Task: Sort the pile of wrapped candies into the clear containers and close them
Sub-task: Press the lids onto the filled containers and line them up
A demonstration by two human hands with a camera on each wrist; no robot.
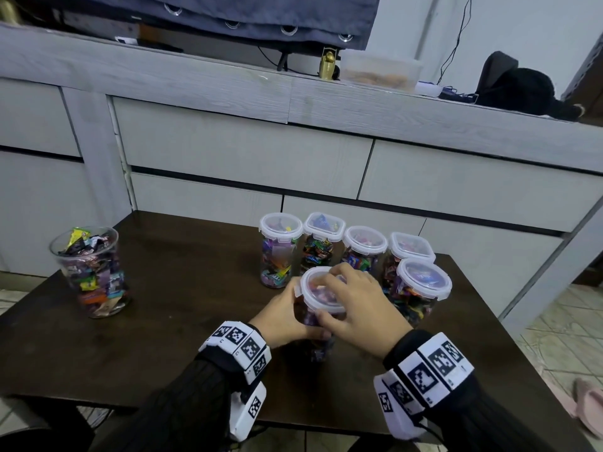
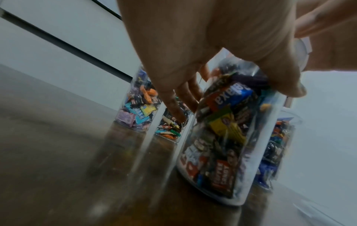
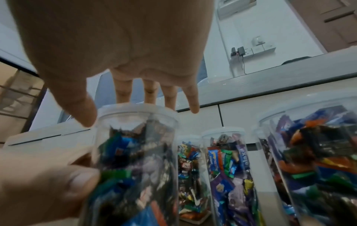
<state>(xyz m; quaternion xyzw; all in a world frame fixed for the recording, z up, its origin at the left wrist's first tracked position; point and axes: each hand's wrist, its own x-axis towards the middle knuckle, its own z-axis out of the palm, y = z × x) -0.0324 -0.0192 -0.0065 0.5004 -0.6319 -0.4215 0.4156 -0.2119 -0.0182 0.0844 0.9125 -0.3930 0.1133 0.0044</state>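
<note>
A clear round container packed with wrapped candies stands mid-table. My left hand wraps round its body from the left; in the left wrist view the fingers curl behind the container and the thumb presses its near side. My right hand spans the white-rimmed lid sitting on top. Seen from the right wrist, the right hand has its fingers over the far edge of the lid and its thumb on the near rim. No loose candy shows on the table.
Several lidded, candy-filled containers stand in a row just behind, and one more sits close on the right. An open, lidless container heaped with candies stands far left. The dark table abuts a grey drawer cabinet.
</note>
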